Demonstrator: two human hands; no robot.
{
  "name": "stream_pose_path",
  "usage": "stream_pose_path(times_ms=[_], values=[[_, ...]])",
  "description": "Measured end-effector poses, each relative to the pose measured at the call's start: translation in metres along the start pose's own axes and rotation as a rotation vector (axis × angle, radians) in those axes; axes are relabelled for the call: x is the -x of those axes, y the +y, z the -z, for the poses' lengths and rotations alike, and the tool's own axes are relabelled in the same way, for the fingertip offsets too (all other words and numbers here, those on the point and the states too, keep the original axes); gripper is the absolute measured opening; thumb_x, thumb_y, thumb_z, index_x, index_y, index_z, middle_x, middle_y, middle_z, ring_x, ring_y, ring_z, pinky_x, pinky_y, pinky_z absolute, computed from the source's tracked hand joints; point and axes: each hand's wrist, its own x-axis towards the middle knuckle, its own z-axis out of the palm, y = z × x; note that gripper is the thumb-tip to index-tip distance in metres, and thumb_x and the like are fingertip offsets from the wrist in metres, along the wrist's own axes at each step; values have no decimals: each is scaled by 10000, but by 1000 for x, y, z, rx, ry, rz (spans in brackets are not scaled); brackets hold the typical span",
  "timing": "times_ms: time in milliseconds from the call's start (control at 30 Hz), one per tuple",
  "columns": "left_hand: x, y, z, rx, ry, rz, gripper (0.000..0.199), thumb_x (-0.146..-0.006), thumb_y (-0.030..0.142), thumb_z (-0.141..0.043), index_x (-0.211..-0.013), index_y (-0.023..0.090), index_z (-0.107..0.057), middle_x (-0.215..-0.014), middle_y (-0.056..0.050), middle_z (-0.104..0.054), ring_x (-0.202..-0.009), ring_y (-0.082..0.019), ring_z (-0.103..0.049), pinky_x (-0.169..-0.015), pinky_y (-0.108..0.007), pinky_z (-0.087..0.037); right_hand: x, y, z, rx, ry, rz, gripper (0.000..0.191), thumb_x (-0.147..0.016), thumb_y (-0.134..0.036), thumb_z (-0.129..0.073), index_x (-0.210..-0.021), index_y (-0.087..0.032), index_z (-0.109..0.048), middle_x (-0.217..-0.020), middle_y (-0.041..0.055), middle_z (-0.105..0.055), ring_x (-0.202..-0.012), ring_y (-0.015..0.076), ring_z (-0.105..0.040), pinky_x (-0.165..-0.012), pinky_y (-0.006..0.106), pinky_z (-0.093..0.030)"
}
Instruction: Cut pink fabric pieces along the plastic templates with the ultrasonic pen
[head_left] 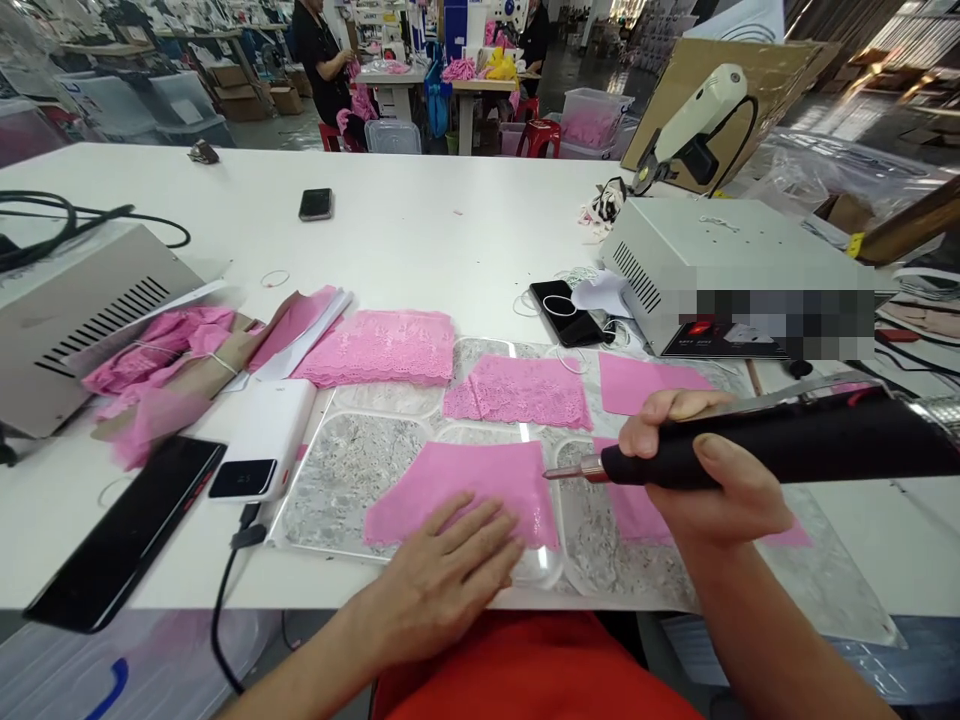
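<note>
My left hand [450,570] lies flat with fingers spread on the lower part of a pink fabric piece [472,480], which rests on a clear sheet with rounded outlines over a speckled grey board [345,490]. My right hand [712,470] is wrapped round a black handheld tool [795,440]. The tool's metal tip [574,470] points left at the right edge of that fabric piece; whether it touches is unclear. Behind lie a pink lace piece [517,390] and a pink lace stack [382,345]. Further pink pieces [645,380] lie on the right, partly behind my right hand.
On the white table [420,230], a grey box [735,250] stands at the back right, another [105,320] at the left. A white power bank [277,420], black slab [127,530], phone [566,315] and bundled pink fabric [165,350] lie around. People work in the background.
</note>
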Motion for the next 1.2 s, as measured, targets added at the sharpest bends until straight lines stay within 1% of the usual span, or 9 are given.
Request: stream_pose_path(times_ms=[67, 133, 233, 333, 567, 800, 933, 1067, 1200], values=[[9, -7, 5, -37, 58, 96, 264, -936, 133, -528, -1186, 119, -608, -1235, -115, -659, -1295, -242, -508, -1134, -431, -367, -2, 3, -5, 39, 47, 40, 113, -725, -277, -626, -814, -214, -655, -772, 23, -566, -521, 129, -547, -465, 319, -484], [18, -15, 10, -85, 82, 168, 281, -924, 99, -525, -1192, 119, -606, -1234, -115, -659, -1298, -243, -506, -1140, -424, -357, -5, 6, -11, 82, 75, 72, 105, -721, -282, -628, -804, -220, -643, -781, 17, -560, -526, 125, -554, -490, 319, -494], [32, -26, 15, -159, 83, 242, 298, -928, 96, -513, -1215, 114, -590, -1273, -124, -635, -1310, -257, -491, -1138, -440, -344, -7, 10, -20, 140, 84, 87, 105, -728, -294, -629, -800, -220, -619, -790, 10, -545, -543, 121, -567, -531, 317, -506], [42, -32, 15, -196, 70, 300, 310, -942, 127, -505, -1244, 109, -573, -1313, -134, -606, -1311, -267, -486, -1134, -455, -336, -8, 16, -30, 160, 72, 64, 95, -739, -288, -617, -800, -216, -605, -808, 7, -547, -560, 116, -572, -563, 318, -514], [49, -32, 12, -165, 75, 332, 317, -952, 149, -491, -1261, 136, -559, -1321, -114, -606, -1333, -263, -463, -1149, -474, -300, -9, 29, -41, 130, 12, 32, 86, -741, -267, -635, -805, -214, -617, -803, 7, -557, -560, 112, -573, -545, 307, -512], [48, -31, 14, -134, 72, 331, 309, -959, 144, -480, -1254, 132, -569, -1330, -114, -600, -1349, -257, -445, -1164, -472, -263, -8, 31, -42, 127, 12, 41, 79, -746, -255, -628, -807, -205, -623, -797, 5, -561, -570, 109, -585, -556, 300, -515], [47, -30, 13, -114, 83, 353, 300, -967, 156, -471, -1246, 145, -579, -1310, -90, -619, -1345, -245, -452, -1169, -460, -257, -9, 32, -40, 133, -11, 54, 65, -746, -245, -643, -788, -206, -612, -768, -5, -579, -557, 114, -589, -534, 296, -525], [47, -29, 13, -102, 94, 360, 275, -965, 162, -478, -1210, 139, -601, -1278, -81, -641, -1321, -248, -479, -1162, -450, -274, -11, 33, -40, 130, -10, 82, 53, -735, -215, -643, -773, -190, -617, -759, 1, -594, -550, 113, -594, -532, 292, -532], [48, -26, 18, -114, 107, 356, 272, -956, 149, -486, -1201, 139, -603, -1260, -84, -651, -1322, -244, -477, -1147, -435, -308, -10, 34, -49, 100, 5, 76, 62, -731, -218, -632, -783, -187, -621, -770, 3, -584, -545, 110, -591, -520, 287, -523]])
